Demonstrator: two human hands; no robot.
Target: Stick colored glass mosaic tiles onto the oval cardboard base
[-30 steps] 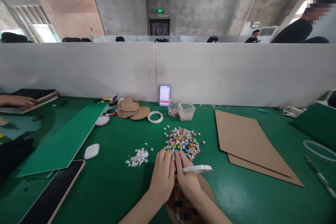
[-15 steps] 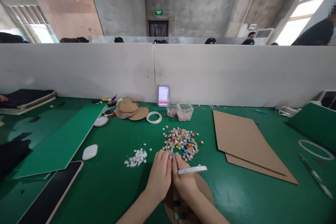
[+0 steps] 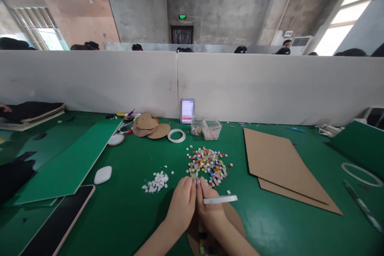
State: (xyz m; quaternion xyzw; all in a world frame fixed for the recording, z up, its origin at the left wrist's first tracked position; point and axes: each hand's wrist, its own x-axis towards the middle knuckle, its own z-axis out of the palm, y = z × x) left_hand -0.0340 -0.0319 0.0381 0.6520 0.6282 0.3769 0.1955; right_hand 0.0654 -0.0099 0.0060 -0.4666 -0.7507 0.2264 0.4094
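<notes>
Along the bottom of my view, the card (image 3: 235,218) lies beneath both hands, its tile strip (image 3: 204,244) running lengthwise away from me, between the forearms. The left hand (image 3: 181,204) and right hand (image 3: 211,216) meet over the card, thumbs side by side, fingers curled close; whether they pinch anything I cannot tell from here. As I read it, the strip's visible part lies on the near side of the grip, closer to the right hand. A tape roll (image 3: 220,199) stands edge-on against that hand. Just beyond the fingertips I see the tile pile (image 3: 207,162), with white chips (image 3: 157,183) to its left, then a tub (image 3: 211,129) and an upright phone (image 3: 187,111).
</notes>
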